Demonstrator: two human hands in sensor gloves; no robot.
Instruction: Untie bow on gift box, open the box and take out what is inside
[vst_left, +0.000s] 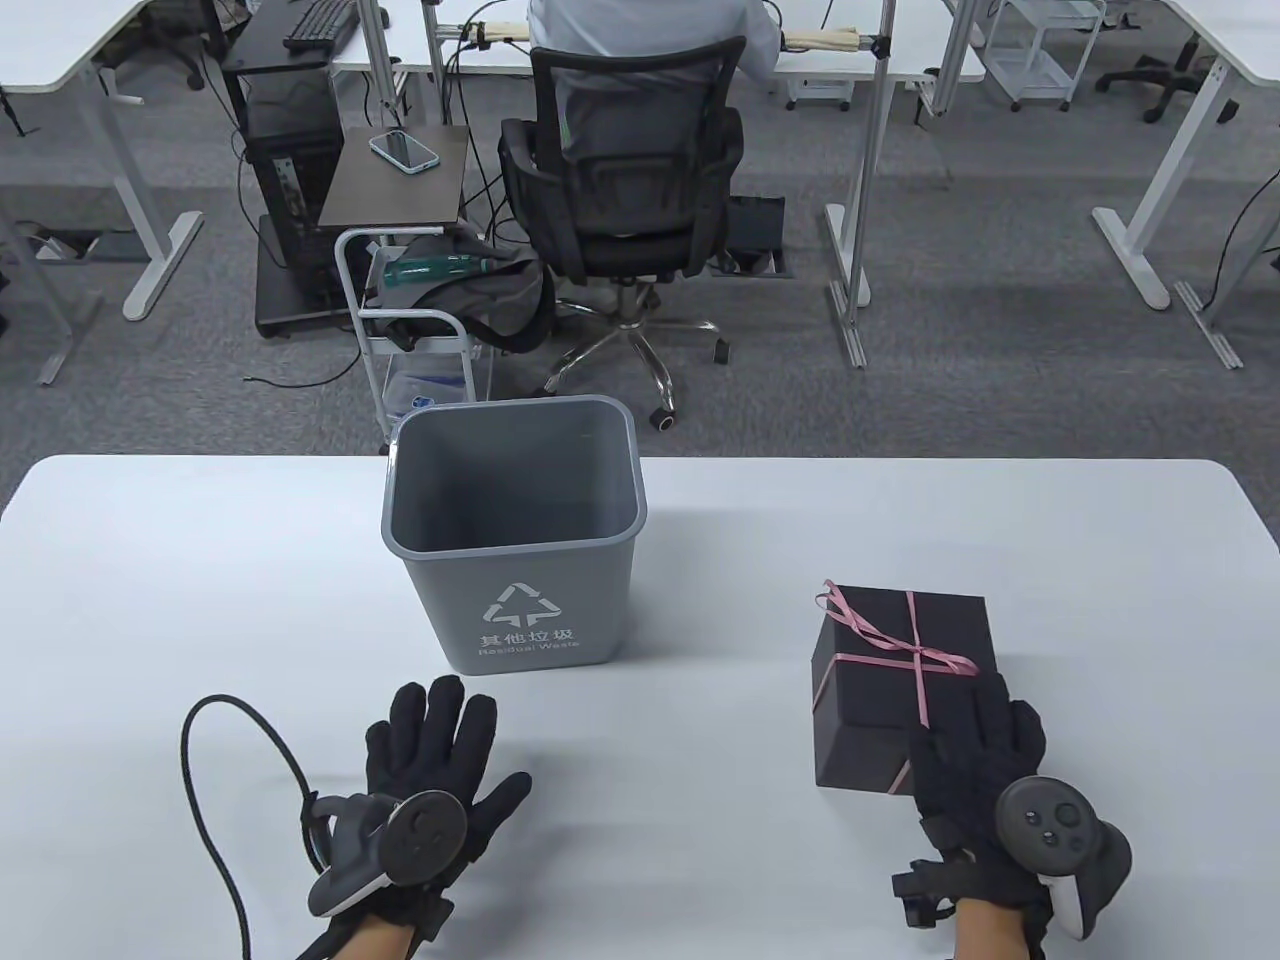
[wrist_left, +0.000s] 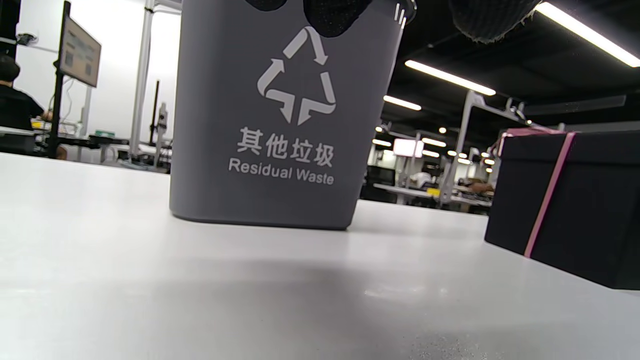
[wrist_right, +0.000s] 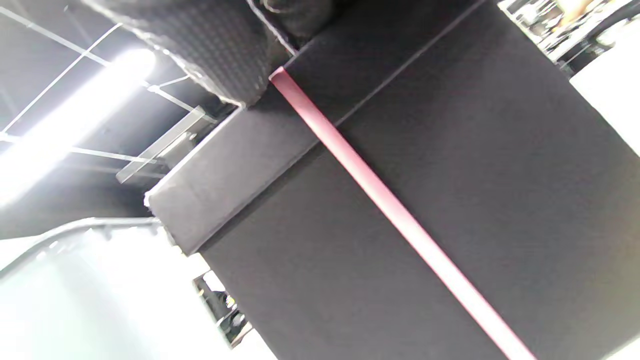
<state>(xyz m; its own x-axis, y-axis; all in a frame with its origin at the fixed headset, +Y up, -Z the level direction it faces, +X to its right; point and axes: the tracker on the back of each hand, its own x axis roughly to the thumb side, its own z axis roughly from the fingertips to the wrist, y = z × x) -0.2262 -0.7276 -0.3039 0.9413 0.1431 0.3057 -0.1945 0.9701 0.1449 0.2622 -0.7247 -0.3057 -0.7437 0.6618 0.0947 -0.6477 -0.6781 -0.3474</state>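
- Box (vst_left: 880, 700), black with pink ribbon (vst_left: 905, 650) still tied, sits on table (vst_left: 760, 520) right of bin (vst_left: 515, 530).
- Right hand (vst_left: 985, 765) grips its near corner.
- Left hand (vst_left: 430, 760) lies flat, fingers spread.

A grey carpeted floor (vst_left: 1000, 330) spread beyond the white worktable (vst_left: 900, 520). A person sat in a black mesh office chair on a chrome star base (vst_left: 625, 215), facing a white desk with metal legs (vst_left: 860, 60). Left of the chair stood a dark square side table (vst_left: 395, 185) with a smartphone in a pale blue case (vst_left: 404, 151) on it, and just below that a white wire trolley (vst_left: 420, 330) holding a grey bag. Long fluorescent ceiling lights (wrist_left: 447, 77) glowed against a dark ceiling.
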